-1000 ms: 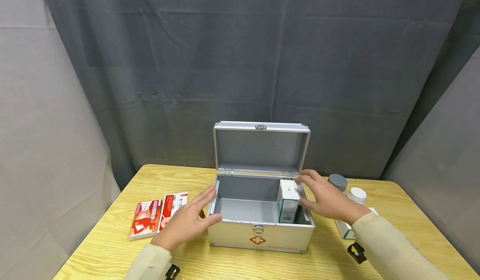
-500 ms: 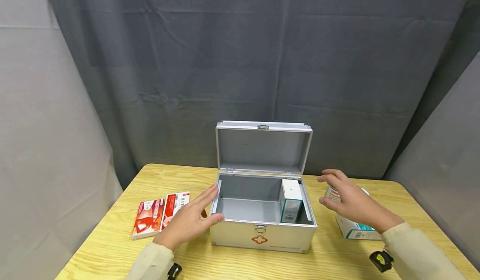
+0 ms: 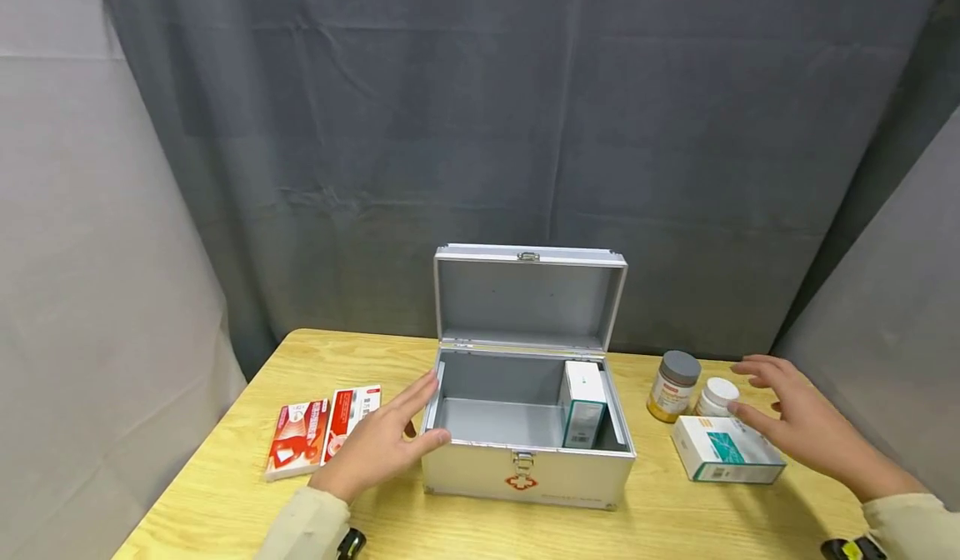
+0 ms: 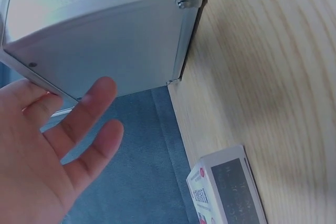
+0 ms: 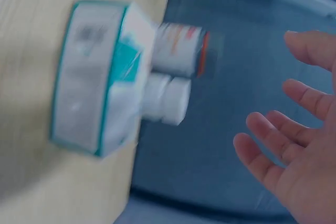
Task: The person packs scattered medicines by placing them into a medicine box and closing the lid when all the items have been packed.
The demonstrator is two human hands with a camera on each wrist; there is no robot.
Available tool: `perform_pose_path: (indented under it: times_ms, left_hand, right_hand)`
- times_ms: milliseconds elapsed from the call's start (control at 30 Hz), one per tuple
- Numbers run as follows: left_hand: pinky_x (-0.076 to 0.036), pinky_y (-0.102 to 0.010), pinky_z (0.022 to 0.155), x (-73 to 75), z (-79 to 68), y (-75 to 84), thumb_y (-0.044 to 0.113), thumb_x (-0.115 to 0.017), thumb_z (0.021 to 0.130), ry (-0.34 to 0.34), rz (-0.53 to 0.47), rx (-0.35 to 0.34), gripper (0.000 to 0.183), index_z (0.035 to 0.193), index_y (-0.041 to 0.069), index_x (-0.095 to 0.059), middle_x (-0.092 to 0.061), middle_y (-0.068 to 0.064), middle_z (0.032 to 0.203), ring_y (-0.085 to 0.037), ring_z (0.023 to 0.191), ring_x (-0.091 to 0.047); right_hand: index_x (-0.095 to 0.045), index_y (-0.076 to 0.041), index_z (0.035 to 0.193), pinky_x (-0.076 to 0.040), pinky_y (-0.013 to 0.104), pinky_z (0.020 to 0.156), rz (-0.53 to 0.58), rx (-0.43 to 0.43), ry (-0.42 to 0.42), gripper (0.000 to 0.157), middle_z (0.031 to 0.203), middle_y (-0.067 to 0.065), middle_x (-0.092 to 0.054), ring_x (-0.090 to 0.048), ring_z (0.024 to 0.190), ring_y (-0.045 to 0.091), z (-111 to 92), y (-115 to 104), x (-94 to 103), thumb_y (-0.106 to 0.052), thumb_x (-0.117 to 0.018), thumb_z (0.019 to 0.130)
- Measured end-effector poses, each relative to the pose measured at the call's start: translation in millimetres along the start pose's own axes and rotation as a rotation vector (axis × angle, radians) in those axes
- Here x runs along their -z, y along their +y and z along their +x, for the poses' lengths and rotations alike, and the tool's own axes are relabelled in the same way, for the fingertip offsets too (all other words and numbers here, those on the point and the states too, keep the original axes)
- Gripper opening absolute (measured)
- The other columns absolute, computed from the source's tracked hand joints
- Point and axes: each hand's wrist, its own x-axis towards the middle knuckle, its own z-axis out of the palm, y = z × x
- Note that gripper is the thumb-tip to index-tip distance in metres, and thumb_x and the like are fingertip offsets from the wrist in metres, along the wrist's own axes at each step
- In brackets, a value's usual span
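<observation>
A silver first-aid case [image 3: 525, 477] with a red cross emblem stands with its lid raised. Inside, at its right end, a white and green medicine box [image 3: 582, 406] stands on edge. My left hand [image 3: 382, 443] rests against the case's left rim, fingers extended; the left wrist view shows the hand [image 4: 68, 140] beside the case wall [image 4: 115, 51]. My right hand [image 3: 806, 422] hovers, fingers spread and holding nothing, above the right end of a second white and green medicine box [image 3: 727, 452]. In the right wrist view that box [image 5: 89, 77] is blurred, apart from the hand [image 5: 299, 135].
Behind the second box stand a grey-capped pill bottle [image 3: 672, 385] and a small white bottle [image 3: 717, 397]. Left of the case lie a red and white box [image 3: 297, 439] and another red and white box [image 3: 352, 414]. A grey curtain [image 3: 375, 168] hangs behind the wooden table [image 3: 225, 477].
My right hand has moved from the box in the case, away to the right, over the second medicine box, uncovering both bottles. My left hand stays at the case's left rim.
</observation>
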Motion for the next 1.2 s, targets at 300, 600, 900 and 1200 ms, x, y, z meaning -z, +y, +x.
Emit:
perform_pose_path:
  times_ms: [300, 600, 900, 1200]
  left_hand:
    - [-0.039, -0.059, 0.112, 0.2, 1.4, 0.4, 0.060, -0.057, 0.093, 0.001, 0.003, -0.005, 0.075, 0.155, 0.027, -0.033, -0.023, 0.014, 0.165, -0.034, 0.139, -0.048]
    - [-0.041, -0.059, 0.111, -0.3, 1.6, -1.7, 0.061, -0.057, 0.092, 0.001, -0.008, -0.010, 0.075, 0.156, 0.029, -0.032, -0.023, 0.012, 0.165, -0.032, 0.133, -0.055]
    - [-0.041, -0.057, 0.112, 0.7, 1.3, -2.1, 0.064, -0.055, 0.091, 0.002, -0.012, -0.005, 0.077, 0.155, 0.029, -0.033, -0.024, 0.015, 0.165, -0.029, 0.134, -0.055]
    - [-0.040, -0.058, 0.112, -0.2, 0.9, -1.0, 0.062, -0.056, 0.092, 0.005, -0.007, -0.014, 0.076, 0.155, 0.027, -0.033, -0.024, 0.015, 0.165, -0.032, 0.140, -0.047]
  right_hand:
    - [-0.045, 0.011, 0.134, -0.053, 0.062, 0.076, 0.004, -0.119, -0.046, 0.056, 0.130, 0.040, -0.042, -0.053, 0.108, 0.059, -6, 43, 4.8, -0.030, -0.060, 0.099]
    - [-0.046, 0.009, 0.136, -0.055, 0.051, 0.072, -0.004, -0.150, -0.110, 0.060, 0.134, 0.040, -0.047, -0.062, 0.105, 0.051, -10, 65, -0.8, -0.032, -0.064, 0.096]
    - [-0.040, 0.013, 0.139, -0.052, 0.058, 0.078, 0.044, -0.171, -0.185, 0.057, 0.138, 0.041, -0.043, -0.051, 0.114, 0.060, -16, 81, -13.4, -0.015, -0.061, 0.094]
    - [-0.029, 0.016, 0.144, -0.050, 0.062, 0.080, 0.124, -0.181, -0.309, 0.068, 0.142, 0.046, -0.033, -0.047, 0.116, 0.064, -14, 99, -27.3, -0.013, -0.060, 0.090]
